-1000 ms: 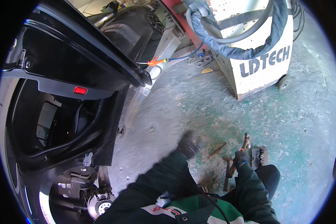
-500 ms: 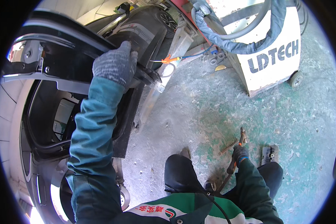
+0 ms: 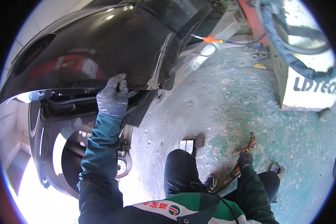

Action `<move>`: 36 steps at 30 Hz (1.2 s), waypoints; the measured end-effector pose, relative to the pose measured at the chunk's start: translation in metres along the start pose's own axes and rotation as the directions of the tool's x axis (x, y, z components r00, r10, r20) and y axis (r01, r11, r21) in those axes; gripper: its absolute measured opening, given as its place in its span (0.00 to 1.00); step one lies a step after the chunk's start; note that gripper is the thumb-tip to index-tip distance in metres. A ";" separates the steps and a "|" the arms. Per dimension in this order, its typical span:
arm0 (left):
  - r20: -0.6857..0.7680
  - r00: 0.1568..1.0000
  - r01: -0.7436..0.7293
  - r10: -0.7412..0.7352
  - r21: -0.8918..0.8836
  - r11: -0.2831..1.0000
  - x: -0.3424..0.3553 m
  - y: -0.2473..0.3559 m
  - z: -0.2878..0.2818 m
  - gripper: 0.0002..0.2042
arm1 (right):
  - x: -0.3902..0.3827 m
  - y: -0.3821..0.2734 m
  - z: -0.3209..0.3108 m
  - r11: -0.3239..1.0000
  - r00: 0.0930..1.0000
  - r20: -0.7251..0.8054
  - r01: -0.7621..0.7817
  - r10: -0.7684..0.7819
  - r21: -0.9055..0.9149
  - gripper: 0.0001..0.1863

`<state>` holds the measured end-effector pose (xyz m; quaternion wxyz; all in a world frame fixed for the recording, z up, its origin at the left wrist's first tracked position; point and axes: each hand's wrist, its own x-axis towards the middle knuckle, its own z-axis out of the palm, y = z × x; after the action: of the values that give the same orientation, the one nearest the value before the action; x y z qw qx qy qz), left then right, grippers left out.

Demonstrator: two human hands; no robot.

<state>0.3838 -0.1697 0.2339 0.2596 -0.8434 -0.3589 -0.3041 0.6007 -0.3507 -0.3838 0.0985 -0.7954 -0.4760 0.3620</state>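
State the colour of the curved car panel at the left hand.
Glossy black car panel, with pale scratches toward its right end; best in the head view.

Left fingers [image 3: 118,77] on panel [image 3: 130,48], right fingers [image 3: 245,157] around hammer [image 3: 247,150]

Glossy black paint coats the car panel [image 3: 119,50] at upper left, marked by pale scuffs [image 3: 161,61], while the left glove [image 3: 112,99] is matt grey knit, the sleeve [image 3: 100,145] creased cloth, the central floor [image 3: 209,108] rough.

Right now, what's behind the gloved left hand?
Behind the left hand is the glossy black car panel; its lower edge shows on both sides, with dark bodywork below. The part directly behind the hand is covered.
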 end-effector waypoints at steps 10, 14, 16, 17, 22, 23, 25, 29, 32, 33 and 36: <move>-0.080 0.951 0.286 -0.299 -0.149 0.947 -0.093 -0.095 -0.005 0.09 | -0.037 -0.106 0.014 0.762 0.983 -0.086 -0.068 0.160 0.645 0.18; -0.061 0.915 0.372 -0.399 -0.256 0.892 -0.107 -0.114 -0.003 0.09 | -0.049 -0.147 0.031 0.826 0.995 0.092 -0.092 0.048 0.556 0.17; -0.064 0.916 0.365 -0.396 -0.272 0.890 -0.111 -0.120 -0.003 0.09 | -0.056 -0.162 0.041 0.893 0.990 0.137 -0.049 -0.014 0.447 0.18; -0.032 0.900 0.410 -0.435 -0.279 0.868 -0.112 -0.122 -0.003 0.09 | -0.057 -0.167 0.046 0.901 0.977 0.213 -0.106 0.015 0.421 0.20; -0.002 0.902 0.427 -0.431 -0.140 0.893 -0.119 -0.126 -0.009 0.08 | -0.058 -0.161 0.065 0.951 0.979 0.205 -0.067 0.005 0.301 0.21; -0.010 0.914 0.397 -0.406 -0.190 0.898 -0.121 -0.128 -0.010 0.08 | -0.055 -0.154 0.068 0.960 0.974 0.228 -0.059 -0.006 0.275 0.21; 0.000 0.924 0.363 -0.383 -0.316 0.876 -0.126 -0.137 -0.007 0.06 | -0.046 -0.141 0.075 0.973 0.969 0.239 -0.106 0.055 0.205 0.23; 0.091 0.880 0.458 -0.467 -0.427 0.780 -0.145 -0.179 -0.001 0.06 | -0.029 -0.126 0.085 0.965 0.965 0.221 -0.183 0.140 0.187 0.21; 0.163 0.763 0.643 -0.626 -0.289 0.709 -0.157 -0.229 -0.003 0.07 | -0.021 -0.121 0.084 0.967 0.970 0.203 -0.170 0.131 0.189 0.21; 0.185 0.687 0.725 -0.703 -0.239 0.645 -0.160 -0.244 -0.001 0.06 | -0.019 -0.120 0.084 0.967 0.966 0.223 -0.175 0.131 0.187 0.21; -0.003 0.687 0.705 -0.727 0.245 0.665 -0.195 -0.260 0.003 0.09 | -0.012 -0.113 0.089 0.981 0.959 0.248 -0.169 0.140 0.099 0.22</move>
<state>0.0778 -0.0973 0.1525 0.1963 -0.6125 -0.7054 -0.2980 0.4600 -0.3175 -0.3851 0.0591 -0.7734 -0.3983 0.4896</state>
